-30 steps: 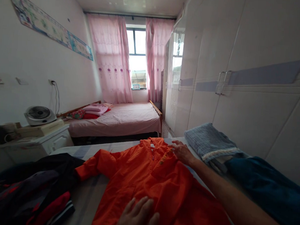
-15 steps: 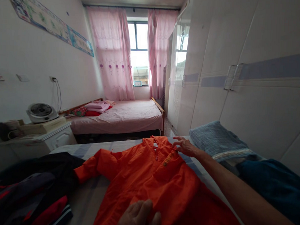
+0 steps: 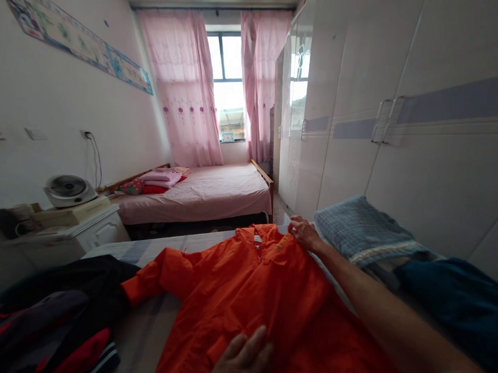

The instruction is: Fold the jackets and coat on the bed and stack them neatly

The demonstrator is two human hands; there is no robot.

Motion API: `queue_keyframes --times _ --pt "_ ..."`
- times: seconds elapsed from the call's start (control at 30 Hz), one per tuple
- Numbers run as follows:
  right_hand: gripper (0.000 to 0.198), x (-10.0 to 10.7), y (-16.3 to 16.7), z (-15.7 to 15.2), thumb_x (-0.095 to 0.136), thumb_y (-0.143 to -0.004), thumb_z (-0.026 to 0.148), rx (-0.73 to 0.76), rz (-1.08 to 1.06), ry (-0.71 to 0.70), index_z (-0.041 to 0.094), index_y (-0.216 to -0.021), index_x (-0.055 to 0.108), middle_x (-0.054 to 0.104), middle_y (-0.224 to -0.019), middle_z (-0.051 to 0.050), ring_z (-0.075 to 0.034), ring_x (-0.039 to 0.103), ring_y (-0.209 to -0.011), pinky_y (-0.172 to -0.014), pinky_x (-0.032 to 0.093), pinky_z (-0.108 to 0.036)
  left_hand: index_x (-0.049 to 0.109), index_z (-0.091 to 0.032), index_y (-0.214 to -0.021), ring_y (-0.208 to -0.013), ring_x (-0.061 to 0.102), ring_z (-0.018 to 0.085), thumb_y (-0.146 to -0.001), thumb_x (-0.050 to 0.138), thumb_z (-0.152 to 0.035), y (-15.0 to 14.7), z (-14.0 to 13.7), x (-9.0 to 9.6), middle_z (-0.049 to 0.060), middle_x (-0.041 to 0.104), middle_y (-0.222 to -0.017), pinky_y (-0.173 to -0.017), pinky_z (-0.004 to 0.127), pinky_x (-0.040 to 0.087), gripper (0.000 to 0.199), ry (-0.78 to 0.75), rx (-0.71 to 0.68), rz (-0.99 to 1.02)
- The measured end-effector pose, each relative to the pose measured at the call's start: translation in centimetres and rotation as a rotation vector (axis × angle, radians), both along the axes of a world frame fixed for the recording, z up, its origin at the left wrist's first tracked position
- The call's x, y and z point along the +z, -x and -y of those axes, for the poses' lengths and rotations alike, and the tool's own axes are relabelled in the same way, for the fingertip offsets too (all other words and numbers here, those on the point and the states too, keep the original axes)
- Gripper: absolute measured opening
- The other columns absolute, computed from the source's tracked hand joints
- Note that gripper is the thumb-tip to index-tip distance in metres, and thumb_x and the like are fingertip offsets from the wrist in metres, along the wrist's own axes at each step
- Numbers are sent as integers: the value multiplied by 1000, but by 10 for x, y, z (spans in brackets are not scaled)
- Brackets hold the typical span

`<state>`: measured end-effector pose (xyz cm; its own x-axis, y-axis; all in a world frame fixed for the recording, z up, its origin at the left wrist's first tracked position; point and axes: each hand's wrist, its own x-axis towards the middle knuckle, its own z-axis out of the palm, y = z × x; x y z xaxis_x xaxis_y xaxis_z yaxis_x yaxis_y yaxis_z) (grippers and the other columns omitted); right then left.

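Before me, the bright orange cloth jacket (image 3: 244, 285) lies spread on a pale, blue-striped sheet (image 3: 172, 242). The right hand (image 3: 303, 233) pinches its shoulder edge; the left hand (image 3: 244, 357) rests on its front, whether gripping I can't tell. The tall, glossy white wardrobe (image 3: 352, 169) is closed, hiding its contents, as is the small white cabinet (image 3: 102, 229).

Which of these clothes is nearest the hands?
The orange jacket, spread out: the left hand is over its front, the right hand at its shoulder. The dark clothes at left and blue fabrics at right lie farther off.
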<state>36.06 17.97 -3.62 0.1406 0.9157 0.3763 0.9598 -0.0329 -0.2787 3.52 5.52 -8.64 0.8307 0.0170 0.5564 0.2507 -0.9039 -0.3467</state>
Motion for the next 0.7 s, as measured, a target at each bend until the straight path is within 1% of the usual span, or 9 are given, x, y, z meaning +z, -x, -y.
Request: queue_keyframes --times 0.07,0.13,0.23,0.33,0.4,0.43,0.5,0.6,0.7 --pt "29 1 7 8 40 -85 17 -15 -10 -11 14 -102 63 48 -132 -14 -24 47 -117 -94 38 -38 64 -27 -95 -101 63 19 -88 49 -22 4 -5 7 -6 69 -102 -76 26 51 17 26 6 -30" --pt "37 1 18 24 36 -88 21 -12 -10 -39 14 -119 54 44 -136 -14 -22 43 -122 -96 37 -36 63 -26 -99 -108 59 24 -86 51 -30 9 -9 16 0 67 -110 -82 32 50 18 44 45 -20" --pt "45 -10 37 56 34 -91 35 59 54 -35 21 -134 42 36 -145 -8 -20 31 -132 -104 28 -39 57 -22 -118 -124 45 32 -84 52 -40 15 -14 21 11 53 -131 -94 43 44 39 68 160 -17" --pt "52 -32 48 80 31 -91 43 109 146 164 22 -137 39 31 -148 -6 -22 23 -136 -108 20 -43 45 -25 -132 -126 42 33 -85 47 -50 18 -18 8 10 45 -139 -96 48 43 53 217 257 -80" --pt "54 -43 48 87 28 -91 44 89 179 291 20 -139 36 29 -148 -8 -22 24 -136 -107 21 -45 39 -27 -136 -127 42 30 -86 43 -53 18 -19 -1 7 42 -141 -98 49 42 56 365 301 -136" --pt "55 -46 47 88 26 -91 43 78 190 319 19 -139 35 28 -148 -9 -22 25 -136 -107 21 -46 37 -29 -137 -128 40 29 -87 42 -52 18 -19 -4 6 40 -143 -100 49 39 56 436 320 -155" --pt "53 -43 46 87 27 -91 41 69 212 329 19 -138 37 28 -148 -10 -25 26 -135 -106 22 -50 34 -31 -138 -132 35 28 -87 42 -51 18 -17 -5 4 35 -145 -105 51 33 55 552 339 -173" --pt "51 -28 58 88 31 -90 39 66 235 317 19 -135 44 33 -145 -12 -30 28 -134 -103 24 -54 35 -33 -137 -133 32 28 -86 45 -51 17 -13 0 3 34 -146 -108 52 28 55 658 348 -159" --pt "53 -21 91 98 32 -90 40 123 195 253 18 -138 39 30 -147 -10 -26 25 -136 -106 24 -47 36 -33 -137 -134 31 28 -85 47 -50 17 -9 4 3 35 -146 -109 53 25 55 718 343 -135"
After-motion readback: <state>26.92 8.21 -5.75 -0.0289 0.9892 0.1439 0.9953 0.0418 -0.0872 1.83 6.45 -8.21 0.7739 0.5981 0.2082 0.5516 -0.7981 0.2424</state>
